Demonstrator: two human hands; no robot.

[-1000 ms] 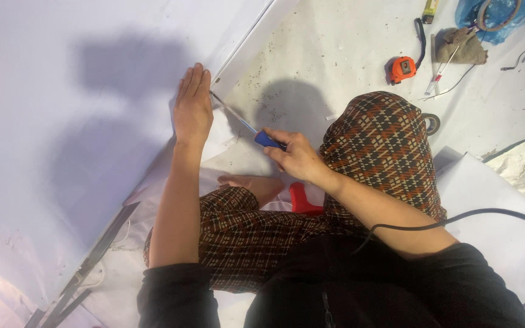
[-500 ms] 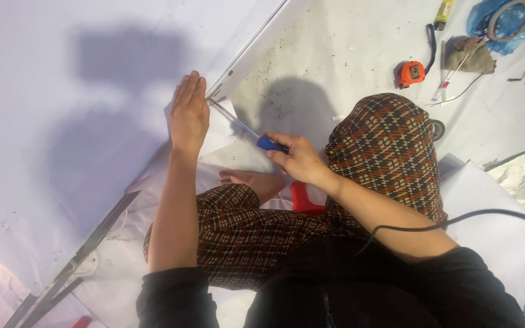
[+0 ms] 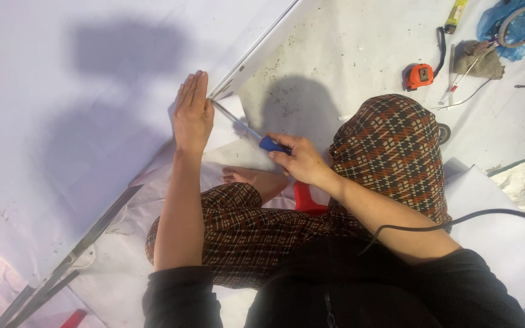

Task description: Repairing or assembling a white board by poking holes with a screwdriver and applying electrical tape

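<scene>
The left hand (image 3: 192, 114) is laid flat, fingers straight and together, on the white panel (image 3: 62, 121) beside its metal edge (image 3: 247, 61); nothing is gripped. A blue-handled screwdriver (image 3: 261, 140) is clasped in the closed right hand (image 3: 299, 161), its tip set at the panel's edge just beside the left hand. An orange tape measure (image 3: 420, 76) lies well apart on the floor.

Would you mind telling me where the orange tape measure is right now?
In the head view, the orange tape measure lies on the floor at upper right, beyond the raised knee, beside a grey rag.
</scene>
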